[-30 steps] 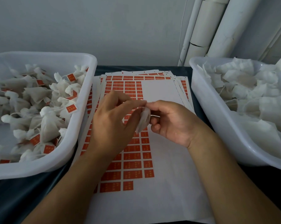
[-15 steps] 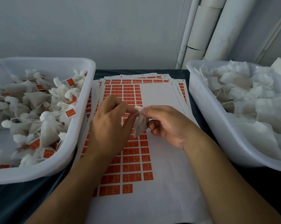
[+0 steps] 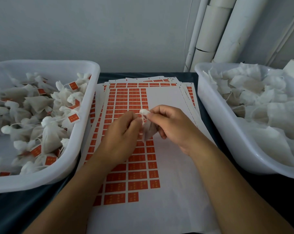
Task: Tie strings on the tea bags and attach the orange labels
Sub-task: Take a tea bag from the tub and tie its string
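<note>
A single tea bag (image 3: 148,130) is held in mid-air over the label sheets (image 3: 163,102), centre of frame. Its gathered neck is pinched by the right hand (image 3: 172,127) between thumb and forefinger; the puffed top pokes out above the fingertips and the body hangs below, tilted. The left hand (image 3: 121,134) is brought up against it, fingers curled, tips pinched at the neck where a thin white string (image 3: 143,119) is seen. Whether the knot is closed cannot be told. Both hands are kept close together, almost touching.

Sheets of orange labels (image 3: 136,166) are stacked flat on the dark tabletop (image 3: 16,208) beneath the hands; the right part of the top sheet is bare backing.

The left tub (image 3: 85,132) is filled with tied bags carrying orange tags. The right tub (image 3: 215,125) is filled with white untagged bags. Both tubs are set just beside the sheet stack, one at each side. White pipes (image 3: 215,31) are seen against the wall at back right.
</note>
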